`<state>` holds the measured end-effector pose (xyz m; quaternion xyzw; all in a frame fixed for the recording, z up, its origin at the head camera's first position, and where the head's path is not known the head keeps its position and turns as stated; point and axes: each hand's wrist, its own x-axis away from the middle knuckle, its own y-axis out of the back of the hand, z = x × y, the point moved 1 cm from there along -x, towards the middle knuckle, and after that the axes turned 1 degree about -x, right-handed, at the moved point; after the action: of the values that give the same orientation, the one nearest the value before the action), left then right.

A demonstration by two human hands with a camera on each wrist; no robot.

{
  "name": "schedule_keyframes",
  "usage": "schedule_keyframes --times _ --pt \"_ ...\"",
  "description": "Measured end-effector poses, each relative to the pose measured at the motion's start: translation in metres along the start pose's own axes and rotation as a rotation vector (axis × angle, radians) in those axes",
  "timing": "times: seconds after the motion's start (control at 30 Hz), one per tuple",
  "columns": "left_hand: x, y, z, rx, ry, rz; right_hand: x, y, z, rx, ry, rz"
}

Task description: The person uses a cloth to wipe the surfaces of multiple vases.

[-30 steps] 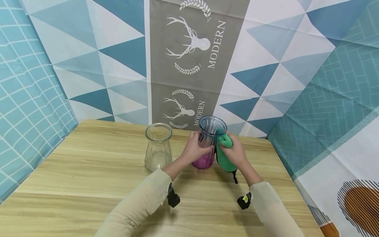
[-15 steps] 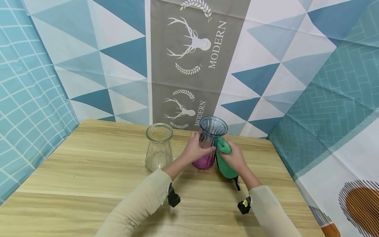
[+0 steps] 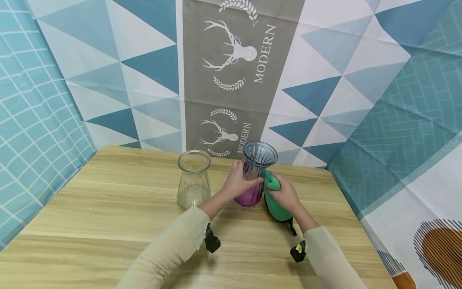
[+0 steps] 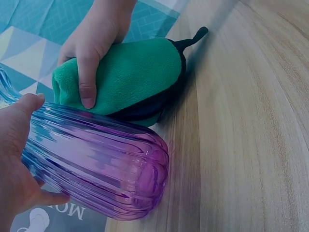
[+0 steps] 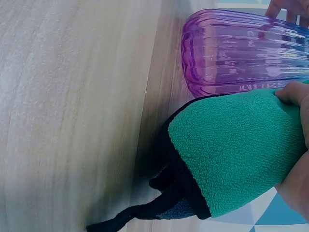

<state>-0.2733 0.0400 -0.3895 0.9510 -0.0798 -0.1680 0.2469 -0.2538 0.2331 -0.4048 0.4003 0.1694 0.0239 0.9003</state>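
A ribbed glass vase point(image 3: 249, 196), blue at its flared rim and purple at its base, stands upright on the wooden table. My left hand point(image 3: 239, 180) grips its side, thumb toward me, fingers round the far left. In my right hand point(image 3: 286, 194) is a folded green cleaning cloth point(image 3: 277, 208) with black edging and a black loop; the left wrist view shows the thumb pressing on the cloth point(image 4: 140, 72). The cloth lies against the vase's right side. Seen from the right wrist, the vase point(image 5: 231, 53) is just beyond the cloth point(image 5: 241, 145).
A clear glass vase point(image 3: 193, 184) stands upright to the left of my left hand. Behind the wooden table point(image 3: 108, 224) hangs a patterned cloth wall point(image 3: 151, 80) close to its back edge. Black wrist cameras sit under both sleeves.
The green cloth in my right hand has come down from near the vase's rim along its right side, its loop swinging lower. The left hand and both vases stay in place.
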Motion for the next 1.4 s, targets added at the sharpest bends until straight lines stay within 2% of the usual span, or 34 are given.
schedule_keyframes --times 0.3,0.77,1.07,1.4 --pt "0.001 0.000 0.000 0.048 -0.031 -0.036 -0.003 0.012 0.012 -0.047 -0.051 -0.010" --pt "0.001 0.002 0.000 0.036 -0.032 -0.021 -0.012 0.026 0.032 -0.095 0.042 -0.126" --pt "0.001 0.003 -0.002 0.033 -0.035 0.006 -0.010 0.023 0.026 -0.088 0.074 -0.124" --pt "0.001 0.001 -0.002 0.044 -0.041 0.009 -0.002 0.009 0.015 -0.026 0.019 -0.088"
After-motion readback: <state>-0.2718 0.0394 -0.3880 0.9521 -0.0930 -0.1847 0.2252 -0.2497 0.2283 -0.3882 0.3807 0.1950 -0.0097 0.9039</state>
